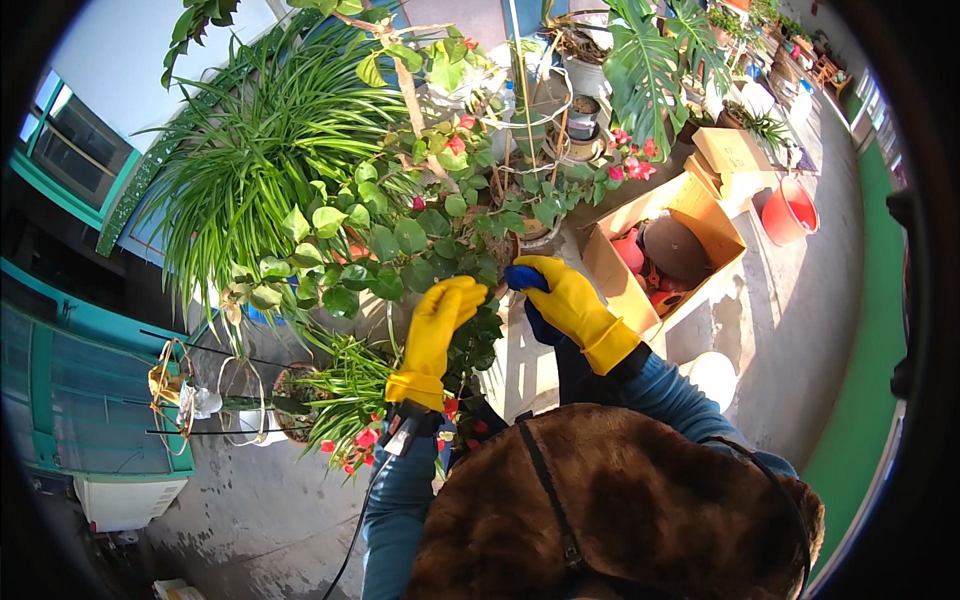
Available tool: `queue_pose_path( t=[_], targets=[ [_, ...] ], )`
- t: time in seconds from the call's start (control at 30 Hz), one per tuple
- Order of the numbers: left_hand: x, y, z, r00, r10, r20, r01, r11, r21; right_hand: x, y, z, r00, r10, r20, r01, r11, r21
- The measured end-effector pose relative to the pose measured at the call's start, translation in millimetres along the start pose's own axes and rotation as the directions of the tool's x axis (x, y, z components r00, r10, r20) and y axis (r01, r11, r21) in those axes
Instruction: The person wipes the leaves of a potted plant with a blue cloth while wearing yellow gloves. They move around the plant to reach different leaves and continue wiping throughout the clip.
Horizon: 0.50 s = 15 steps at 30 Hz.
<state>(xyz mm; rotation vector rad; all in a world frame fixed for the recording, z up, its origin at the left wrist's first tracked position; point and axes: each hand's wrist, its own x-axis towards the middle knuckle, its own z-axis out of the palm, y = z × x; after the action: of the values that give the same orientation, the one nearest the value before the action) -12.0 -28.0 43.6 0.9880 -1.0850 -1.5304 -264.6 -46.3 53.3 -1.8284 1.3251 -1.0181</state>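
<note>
Both my hands wear yellow rubber gloves. My right hand (565,295) is closed around a blue object (524,280), only partly visible, held near the green leaves of a potted plant with red flowers (440,215). My left hand (440,315) reaches into the same foliage, its fingers curled among the leaves; I cannot tell whether it grips a stem. A large spider plant (270,130) with long striped leaves spreads to the left.
An open cardboard box (665,250) with pots and pink items stands at right, a red bucket (790,212) beyond it. More potted plants (640,70) line the back. A low plant with red flowers (345,415) sits on the concrete floor. Teal window frames at left.
</note>
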Motion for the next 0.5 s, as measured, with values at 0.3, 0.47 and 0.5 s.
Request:
queue_pose_path(
  t=[0.3, 0.47, 0.5],
  targets=[
    [-58, -126, 53, 0.777, -0.568, 0.272, -0.16, 0.239, 0.958, -123, 35, -95, 0.981, 0.086, -0.176, -0.121, 0.972, -0.203],
    [-61, -121, 0, 0.89, -0.335, 0.308, -0.312, 0.045, 0.949, -164, 47, -125, 0.933, 0.184, -0.31, -0.237, 0.961, -0.144],
    [-61, -117, -10, 0.917, -0.297, 0.265, -0.274, 0.012, 0.962, -169, 49, -129, 0.919, 0.208, -0.334, -0.257, 0.961, -0.107]
  ],
)
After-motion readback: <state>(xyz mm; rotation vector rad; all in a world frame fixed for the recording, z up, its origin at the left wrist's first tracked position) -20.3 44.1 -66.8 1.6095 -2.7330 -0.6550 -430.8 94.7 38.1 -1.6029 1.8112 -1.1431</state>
